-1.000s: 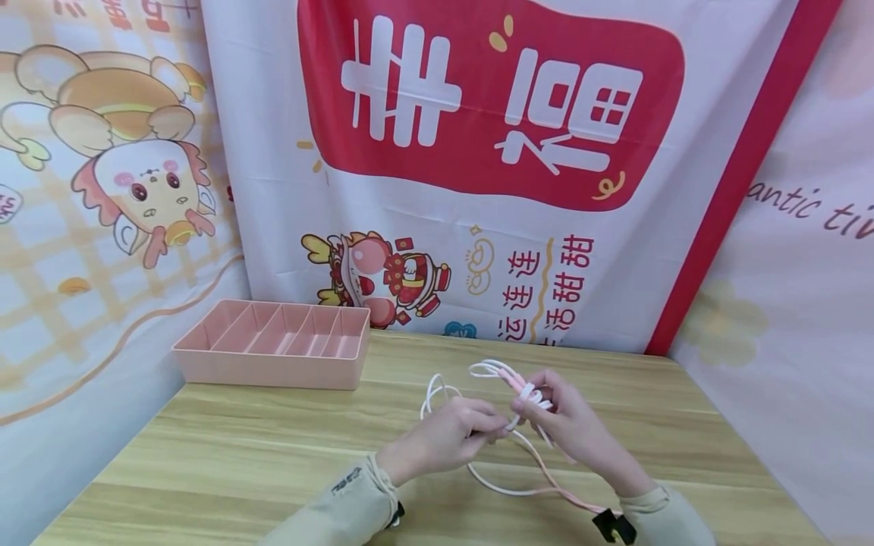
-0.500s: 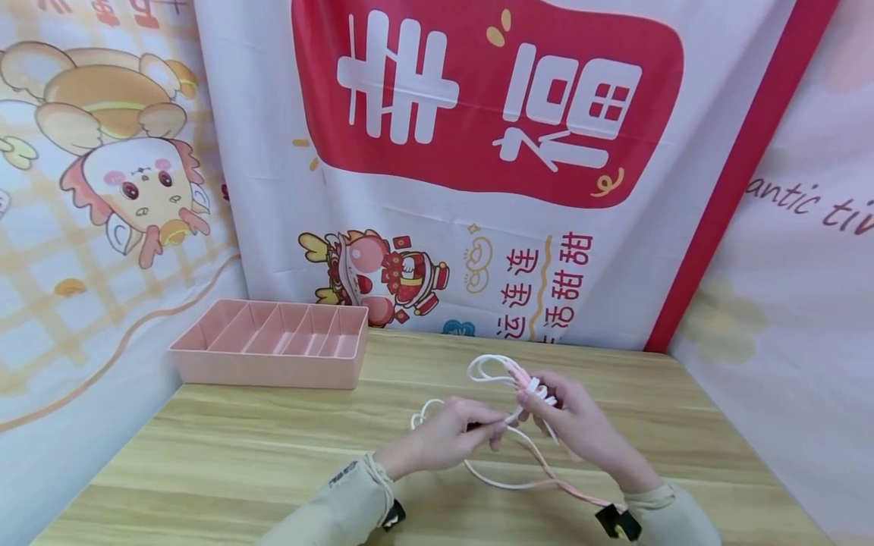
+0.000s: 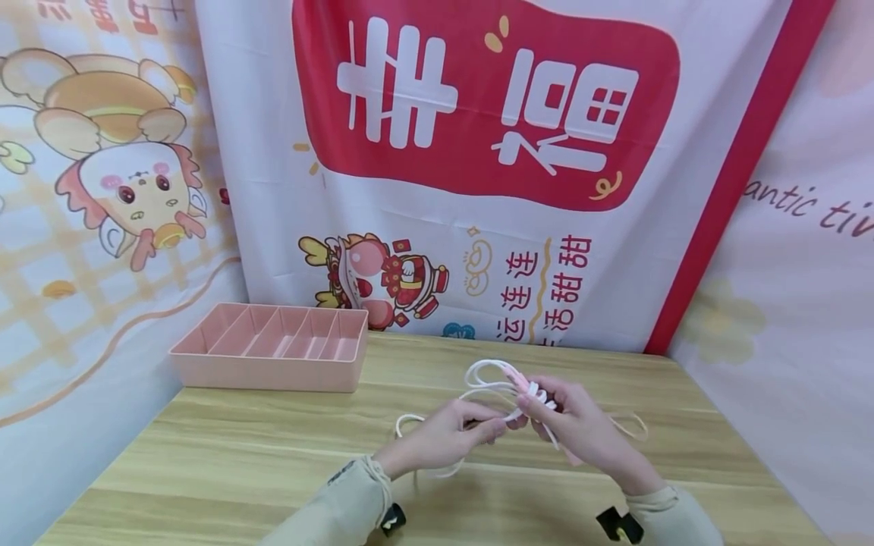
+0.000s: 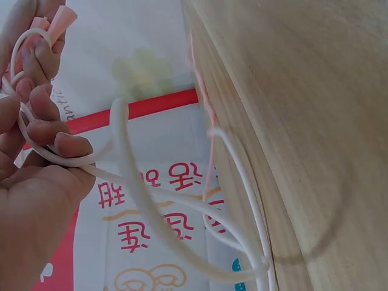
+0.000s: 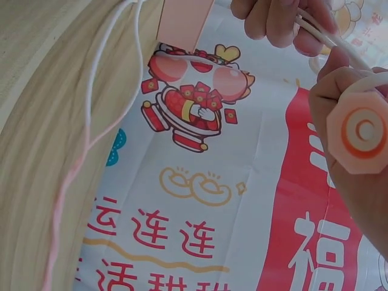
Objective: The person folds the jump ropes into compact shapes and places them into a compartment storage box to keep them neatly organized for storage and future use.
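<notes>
So you had a white cord (image 3: 536, 395) bunched up in your right hand (image 3: 580, 423), with a pink bit (image 3: 515, 378) poking out and loops flopping off to the left. Your left hand (image 3: 447, 436) was pinching a strand right beside it, above the wood-grain table (image 3: 273, 455). Your divided pink box (image 3: 266, 377) sat back left, well apart from both hands, near that red-and-white banner (image 3: 478, 98) with the sideways characters.

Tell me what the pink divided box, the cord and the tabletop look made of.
Pink divided box: probably plastic, satin, given its thin, smooth walls. Cord: perhaps flexible plastic or rubber, fairly matte; it bends in rounded loops. Tabletop: wood or wood-look laminate, low sheen, judging by its streaked grain.
</notes>
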`<action>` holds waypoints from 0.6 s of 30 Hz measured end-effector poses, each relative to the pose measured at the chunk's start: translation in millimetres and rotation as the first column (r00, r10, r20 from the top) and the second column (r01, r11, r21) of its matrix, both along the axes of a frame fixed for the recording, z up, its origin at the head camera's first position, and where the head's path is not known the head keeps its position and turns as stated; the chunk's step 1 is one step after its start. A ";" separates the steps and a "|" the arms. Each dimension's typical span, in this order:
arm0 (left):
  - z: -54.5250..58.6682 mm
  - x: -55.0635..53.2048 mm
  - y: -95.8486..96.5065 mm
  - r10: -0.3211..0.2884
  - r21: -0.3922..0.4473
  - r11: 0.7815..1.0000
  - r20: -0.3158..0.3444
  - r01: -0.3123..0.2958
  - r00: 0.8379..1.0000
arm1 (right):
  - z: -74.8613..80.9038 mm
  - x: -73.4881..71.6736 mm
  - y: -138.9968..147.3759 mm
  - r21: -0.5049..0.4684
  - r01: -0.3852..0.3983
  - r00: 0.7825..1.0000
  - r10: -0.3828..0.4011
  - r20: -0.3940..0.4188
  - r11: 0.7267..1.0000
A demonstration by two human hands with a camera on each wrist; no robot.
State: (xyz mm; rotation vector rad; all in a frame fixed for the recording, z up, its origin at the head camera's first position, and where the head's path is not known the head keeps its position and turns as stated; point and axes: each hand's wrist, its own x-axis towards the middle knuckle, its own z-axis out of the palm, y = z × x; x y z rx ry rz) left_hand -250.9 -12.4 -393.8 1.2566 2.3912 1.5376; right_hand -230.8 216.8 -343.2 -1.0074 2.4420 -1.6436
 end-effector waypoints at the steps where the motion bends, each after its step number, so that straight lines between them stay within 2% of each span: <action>1: 0.4 0.0 0.3 0.001 0.001 1.000 0.000 -0.001 1.000 | 0.1 0.1 0.1 0.004 -0.002 1.000 0.002 -0.003 1.000; 11: 3.4 -0.6 -0.5 -0.023 -0.003 1.000 0.007 0.023 1.000 | -0.6 -2.6 1.9 0.034 -0.046 0.998 0.047 -0.031 0.998; 18: 0.8 0.4 0.4 -0.052 0.011 0.999 -0.013 0.052 0.999 | -1.6 -2.4 3.8 0.038 -0.035 0.999 0.035 0.004 0.999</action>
